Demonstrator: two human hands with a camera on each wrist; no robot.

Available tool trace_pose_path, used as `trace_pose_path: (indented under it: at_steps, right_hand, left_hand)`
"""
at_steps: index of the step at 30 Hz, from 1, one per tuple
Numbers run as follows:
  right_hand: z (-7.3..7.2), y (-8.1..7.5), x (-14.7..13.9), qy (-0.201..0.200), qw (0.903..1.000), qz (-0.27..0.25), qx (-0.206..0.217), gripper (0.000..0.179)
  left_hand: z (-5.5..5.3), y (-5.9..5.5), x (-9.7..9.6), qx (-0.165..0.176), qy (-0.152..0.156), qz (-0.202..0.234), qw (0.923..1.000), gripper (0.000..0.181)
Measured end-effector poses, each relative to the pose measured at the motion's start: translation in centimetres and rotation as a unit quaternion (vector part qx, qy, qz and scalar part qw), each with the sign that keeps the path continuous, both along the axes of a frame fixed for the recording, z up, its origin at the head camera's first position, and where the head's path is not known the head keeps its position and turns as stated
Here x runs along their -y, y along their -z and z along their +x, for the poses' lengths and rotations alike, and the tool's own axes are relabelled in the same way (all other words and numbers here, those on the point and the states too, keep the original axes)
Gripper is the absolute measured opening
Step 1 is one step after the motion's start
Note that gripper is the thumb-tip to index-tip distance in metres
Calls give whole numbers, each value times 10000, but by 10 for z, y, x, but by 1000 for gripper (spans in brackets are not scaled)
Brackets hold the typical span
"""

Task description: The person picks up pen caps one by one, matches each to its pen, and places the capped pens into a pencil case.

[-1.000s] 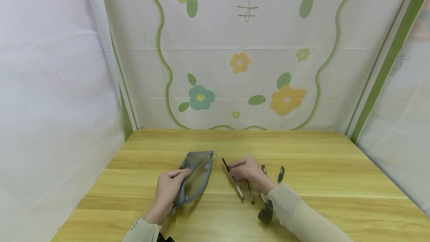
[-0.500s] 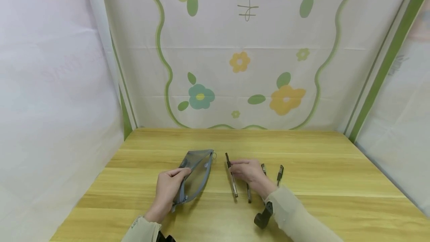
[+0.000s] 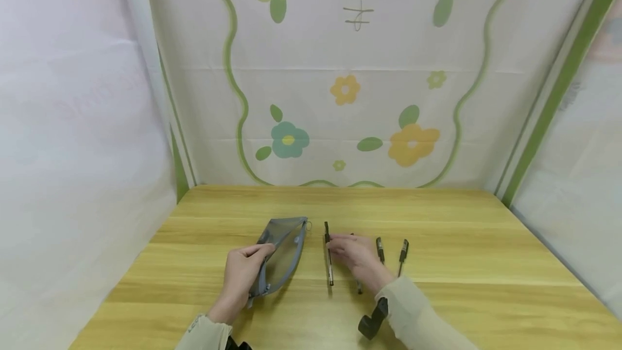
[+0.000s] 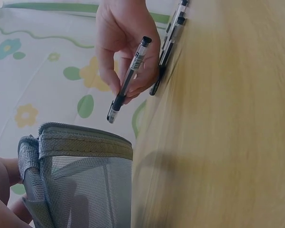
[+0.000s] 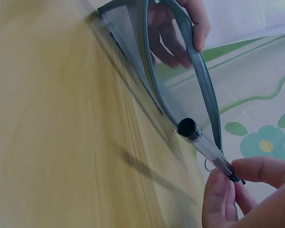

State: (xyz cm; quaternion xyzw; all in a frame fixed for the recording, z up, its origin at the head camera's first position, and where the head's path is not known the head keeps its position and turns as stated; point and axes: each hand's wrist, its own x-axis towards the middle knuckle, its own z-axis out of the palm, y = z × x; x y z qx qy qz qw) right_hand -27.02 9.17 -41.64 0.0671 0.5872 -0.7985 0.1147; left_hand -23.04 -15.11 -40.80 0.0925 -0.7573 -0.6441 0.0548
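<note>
A grey mesh zipper pouch [image 3: 288, 270] stands on the table, its zipped mouth spread apart toward the right. My left hand [image 3: 247, 271] pinches the near rim of that mouth between thumb and fingers. To the right, my right hand [image 3: 358, 259] pinches a clear-barrelled pen with black ends [image 3: 329, 257] near its black grip. The pen [image 4: 129, 78] is off the table and apart from the pouch, as the left wrist view shows. In the right wrist view the pen's black end [image 5: 187, 128] points toward the pouch opening [image 5: 168, 61].
Several similar pens lie on the wooden table [image 3: 461, 296]: one pen [image 3: 359, 287] partly under my right hand, another pen [image 3: 380, 250] and a third pen [image 3: 404, 251] to its right. A floral cloth [image 3: 311, 69] hangs behind the table, with white cloth at both sides.
The held pen has turned from a slant to almost straight fore-and-aft. My right hand has shifted slightly left, uncovering more of the pens at right. My left hand and the pouch stay put.
</note>
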Motion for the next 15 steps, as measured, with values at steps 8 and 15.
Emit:
trace_pose_path:
  at_steps: [8, 15]
  right_hand:
    - [3, -1, 10, 73, 9998, -206, 9, 41]
    - [7, -4, 30, -75, 9992, -395, 20, 43]
  left_hand:
    - [1, -1, 0, 4, -6, -10, 10000, 23]
    - [1, 1, -1, -47, 73, 59, 9999, 22]
